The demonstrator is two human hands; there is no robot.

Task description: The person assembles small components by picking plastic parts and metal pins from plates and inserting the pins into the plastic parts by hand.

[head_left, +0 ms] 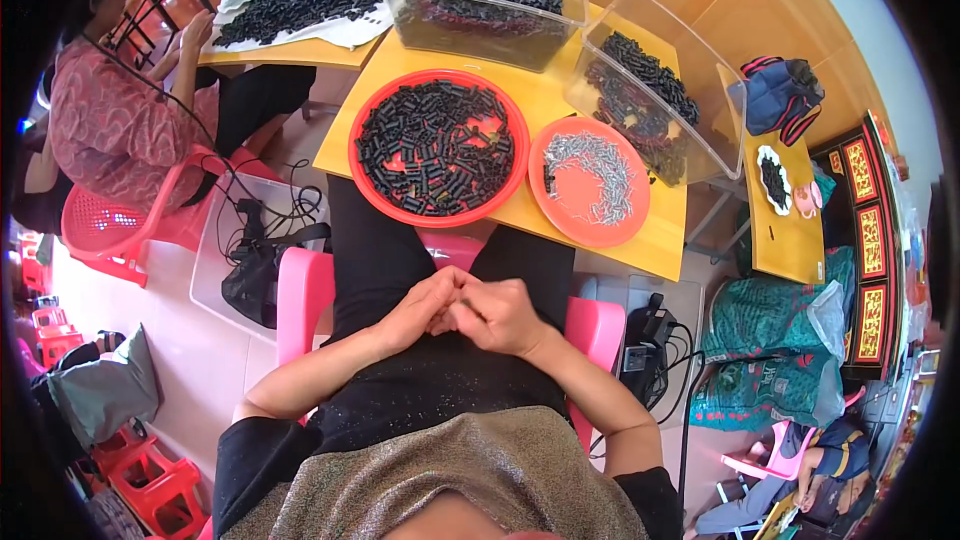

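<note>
My left hand point(418, 308) and right hand point(497, 315) meet over my lap, fingers point(452, 285) curled together; whatever they pinch is hidden. The red bowl point(362, 175) of black tubes point(436, 147) sits well ahead on the table point(655, 245).

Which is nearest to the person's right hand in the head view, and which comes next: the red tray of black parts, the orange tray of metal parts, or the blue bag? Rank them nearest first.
From the right hand, held over the lap:
1. Orange tray, just ahead on the table, slightly right.
2. Red tray, ahead and to the left, a little farther.
3. Blue bag, far off to the right, beyond the table.
</note>
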